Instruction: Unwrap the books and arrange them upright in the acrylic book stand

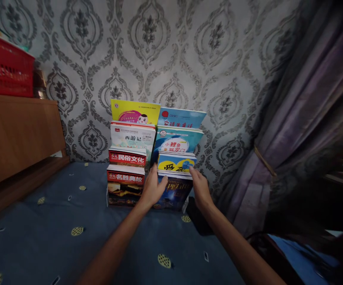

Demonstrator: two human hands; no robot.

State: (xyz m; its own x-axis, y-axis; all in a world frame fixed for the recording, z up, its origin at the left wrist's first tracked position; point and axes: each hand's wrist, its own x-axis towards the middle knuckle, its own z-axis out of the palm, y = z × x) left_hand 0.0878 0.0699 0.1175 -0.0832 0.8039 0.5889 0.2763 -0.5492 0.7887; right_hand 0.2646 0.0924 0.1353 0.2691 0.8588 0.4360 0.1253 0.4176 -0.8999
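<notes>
Two columns of children's books stand in stepped rows on a low rack, of which only a pale edge (185, 204) shows. At the front of the right column is a dark blue book (173, 194). My left hand (154, 185) grips its left side, thumb on the cover near the top and fingers partly hidden. My right hand (201, 189) holds the right side, fingertips by the upper corner. Just behind stands a blue and yellow book (175, 162), then a teal book (179, 139) and a light blue book (183, 116).
The left column holds a yellow book (135, 111), a white book (132, 138) and red-topped books (126, 177). A dark blue patterned sheet (79, 253) lies underneath. Patterned wallpaper is behind, a tied curtain (254, 186) right, and a red basket (8, 67) on a wooden cabinet (19, 134) left.
</notes>
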